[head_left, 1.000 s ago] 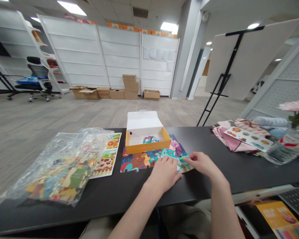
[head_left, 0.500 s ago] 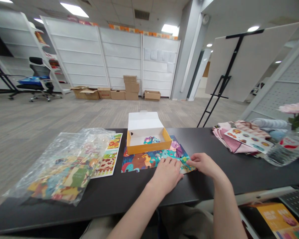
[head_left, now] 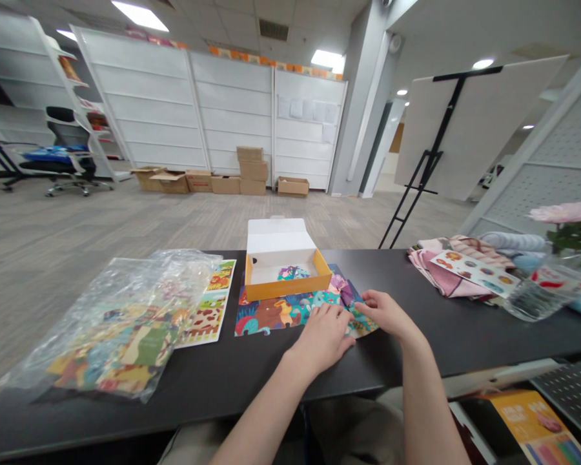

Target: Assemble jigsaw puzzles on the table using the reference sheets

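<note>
A yellow box [head_left: 275, 289] is overlapping the puzzle [head_left: 270, 315], near a plastic bag [head_left: 126, 326]. The left hand [head_left: 322, 332] is lying flat; whether the right hand [head_left: 387, 314] is pinching, I cannot tell.

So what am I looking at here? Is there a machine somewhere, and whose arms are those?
No machine is working here: these are a person's own bare hands. The view comes from a camera worn on that person's head, looking forward and down.

On the black table lies a colourful jigsaw puzzle. An open yellow box hides part of it and has colourful pieces inside. To the left is a clear plastic bag; to the right, a sticker sheet rests on pink cloth.

The left hand lies palm down over the puzzle. The right hand has its fingers at the puzzle's right side; whether they grip a piece, I can't tell.
</note>
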Motion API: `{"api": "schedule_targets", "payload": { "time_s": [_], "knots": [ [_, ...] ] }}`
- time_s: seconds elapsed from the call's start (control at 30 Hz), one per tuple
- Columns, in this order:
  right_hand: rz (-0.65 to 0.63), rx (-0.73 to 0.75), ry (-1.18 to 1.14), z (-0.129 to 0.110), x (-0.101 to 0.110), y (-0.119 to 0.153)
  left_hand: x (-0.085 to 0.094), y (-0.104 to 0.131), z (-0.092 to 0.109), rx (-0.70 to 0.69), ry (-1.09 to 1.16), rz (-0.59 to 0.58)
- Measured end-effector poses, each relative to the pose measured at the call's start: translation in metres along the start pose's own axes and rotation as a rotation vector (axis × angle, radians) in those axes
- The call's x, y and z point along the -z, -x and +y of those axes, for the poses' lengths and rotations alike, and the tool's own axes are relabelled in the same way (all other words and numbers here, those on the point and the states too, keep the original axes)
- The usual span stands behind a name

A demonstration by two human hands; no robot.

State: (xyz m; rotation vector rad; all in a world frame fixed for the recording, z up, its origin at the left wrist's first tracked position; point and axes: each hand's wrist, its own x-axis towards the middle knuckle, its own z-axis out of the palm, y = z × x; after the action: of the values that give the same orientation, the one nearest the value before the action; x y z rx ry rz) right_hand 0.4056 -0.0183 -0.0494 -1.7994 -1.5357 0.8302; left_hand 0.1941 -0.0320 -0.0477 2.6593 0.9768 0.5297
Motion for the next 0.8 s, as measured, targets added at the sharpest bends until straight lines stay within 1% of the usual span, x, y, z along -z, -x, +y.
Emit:
{"api": "schedule_targets", "payload": {
  "time_s": [0.1,0.23,0.37,0.43,0.5,0.6,0.73,0.8],
  "knots": [
    [-0.04,0.008,-0.032,-0.003,0.003,0.005,-0.001,0.001,-0.001,-0.006,0.037,0.002],
    [-0.082,-0.027,-0.083,-0.01,0.006,0.014,0.001,0.002,0.0,-0.017,0.027,-0.003],
    [-0.08,-0.053,-0.131,-0.018,0.008,0.022,0.012,0.005,0.005,-0.037,-0.007,-0.037],
    [-0.099,-0.052,-0.158,-0.02,0.009,0.025,0.019,0.007,0.006,-0.047,-0.013,-0.052],
    [-0.135,-0.05,-0.166,-0.019,0.009,0.024,0.025,0.009,0.005,-0.056,-0.008,-0.059],
    [-0.159,-0.073,-0.11,-0.013,0.006,0.02,0.03,0.011,0.002,-0.054,-0.015,-0.066],
    [-0.155,-0.134,-0.051,-0.005,0.003,0.016,0.03,0.012,-0.001,-0.062,-0.03,-0.079],
    [-0.172,-0.105,-0.07,-0.006,0.003,0.017,0.03,0.013,-0.003,-0.066,-0.01,-0.068]
  ]
}}
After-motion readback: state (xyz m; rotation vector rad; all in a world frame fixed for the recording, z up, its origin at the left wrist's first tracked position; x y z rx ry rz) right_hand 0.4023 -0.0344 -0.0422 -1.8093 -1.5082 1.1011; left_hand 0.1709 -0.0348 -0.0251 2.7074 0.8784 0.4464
